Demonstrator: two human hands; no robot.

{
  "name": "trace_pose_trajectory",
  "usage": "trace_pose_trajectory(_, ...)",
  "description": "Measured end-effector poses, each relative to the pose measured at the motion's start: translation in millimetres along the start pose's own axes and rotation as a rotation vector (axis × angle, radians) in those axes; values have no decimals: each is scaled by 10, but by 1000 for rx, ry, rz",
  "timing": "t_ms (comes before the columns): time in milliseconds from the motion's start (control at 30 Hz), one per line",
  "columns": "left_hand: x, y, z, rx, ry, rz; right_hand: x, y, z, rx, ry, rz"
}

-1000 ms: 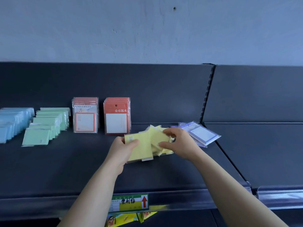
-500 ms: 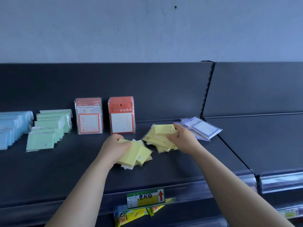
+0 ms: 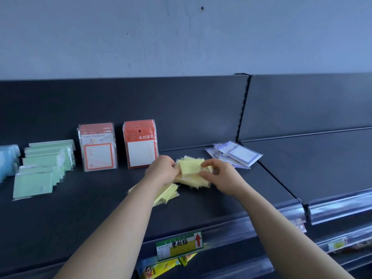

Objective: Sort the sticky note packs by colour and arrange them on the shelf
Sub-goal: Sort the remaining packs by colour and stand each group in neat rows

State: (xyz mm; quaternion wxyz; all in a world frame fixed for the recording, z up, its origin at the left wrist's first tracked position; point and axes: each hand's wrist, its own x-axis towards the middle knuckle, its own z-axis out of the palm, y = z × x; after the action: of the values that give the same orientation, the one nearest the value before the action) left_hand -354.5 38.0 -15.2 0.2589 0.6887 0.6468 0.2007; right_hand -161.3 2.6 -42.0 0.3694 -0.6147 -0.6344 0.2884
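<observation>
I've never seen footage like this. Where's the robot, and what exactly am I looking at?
There is no robot here: a person wears a camera on the head, so you look down along their bare arms. The left hand and right hand both grip a loose pile of yellow sticky note packs. A smaller heap of yellow packs lies under the left forearm. On the dark metal shelf lie green packs and pale blue packs at left, red-orange packs standing upright, and purple-bordered packs at right.
</observation>
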Motion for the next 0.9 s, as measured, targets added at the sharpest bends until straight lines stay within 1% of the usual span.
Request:
trace_pose_trajectory(67, 10, -7, -13, -75, -66, 2, -5, 1, 15, 26, 5, 1)
trace_pose_trajectory(133, -13, -15, -39, -147, -98, 31, -10, 9, 12, 44, -24, -4)
trace_pose_trajectory(267, -109, -35, -115, -179, -95, 58, -28, 78, -63, 122, -90, 19)
trace_pose_trajectory(400, -177, -115, -188, -182, 29, 25, -53, 152, -207, 47, -88, 42)
trace_pose_trajectory(500, -199, -182, -212, -199, 158, -5, -71, 146, -292, 50, -181, 56)
trace_pose_trajectory(600, -206, -257, -220, -299, 311, -52, -103, 84, -373, -52, -264, 80)
trace_pose_trajectory(633, -217, -277, -219, -343, 355, -74, -104, 62, -379, -85, -249, 80)
trace_pose_trajectory(667, -230, -291, -216, -387, 395, -97, -88, 51, -369, -110, -197, 76)
trace_pose_trajectory(767, -266, -328, -201, -501, 478, -129, 4, -12, -256, -152, 20, 68)
trace_pose_trajectory(833, -294, -338, -200, -549, 509, -135, 110, -50, -146, -231, 33, 76)
trace_pose_trajectory(900, -332, -340, -210, -568, 519, -155, 187, -111, -49, -318, -12, 118)
